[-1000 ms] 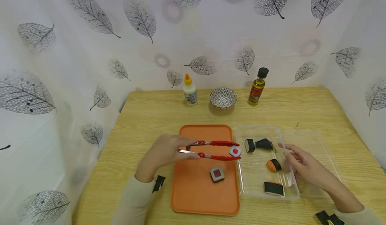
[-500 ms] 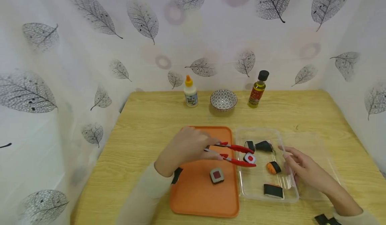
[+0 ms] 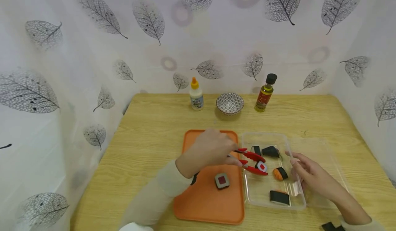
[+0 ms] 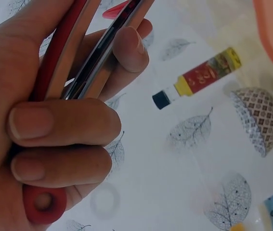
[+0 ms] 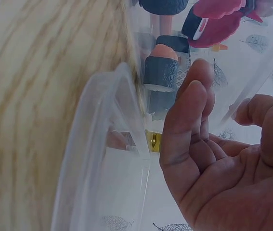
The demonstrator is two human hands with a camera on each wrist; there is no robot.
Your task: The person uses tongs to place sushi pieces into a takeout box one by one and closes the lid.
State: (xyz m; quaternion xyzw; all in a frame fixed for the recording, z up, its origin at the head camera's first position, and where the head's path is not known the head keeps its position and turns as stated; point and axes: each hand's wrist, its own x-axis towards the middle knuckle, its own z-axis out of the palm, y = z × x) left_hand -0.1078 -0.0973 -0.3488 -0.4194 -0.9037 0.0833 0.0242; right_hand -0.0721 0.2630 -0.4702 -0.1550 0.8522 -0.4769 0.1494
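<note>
My left hand (image 3: 210, 150) grips red-tipped metal tongs (image 3: 255, 171), its fingers wrapped round the handles in the left wrist view. Between the tong tips sits a white sushi roll with a red centre (image 3: 261, 166), inside the left half of a clear plastic container (image 3: 252, 202). Whether the roll touches the container's floor cannot be told. My right hand (image 3: 315, 174) holds the container's right wall between thumb and fingers. In the container lie an orange-topped sushi (image 3: 280, 173), a dark cone-shaped hand roll (image 3: 270, 151), a black-wrapped sushi (image 3: 279, 197) and a partly hidden black-sided roll (image 3: 256, 150).
An orange tray (image 3: 210, 210) left of the container bears a square roll with a dark red centre (image 3: 222, 180). A clear lid (image 3: 321, 155) lies right of it. Behind stand a yellow-capped bottle (image 3: 196, 98), a patterned bowl (image 3: 230, 103) and an oil bottle (image 3: 263, 97).
My left hand has carried the tongs and the sushi roll rightward and slightly forward in the picture, from the tray's right edge into the container. My right hand has stayed at the container's wall.
</note>
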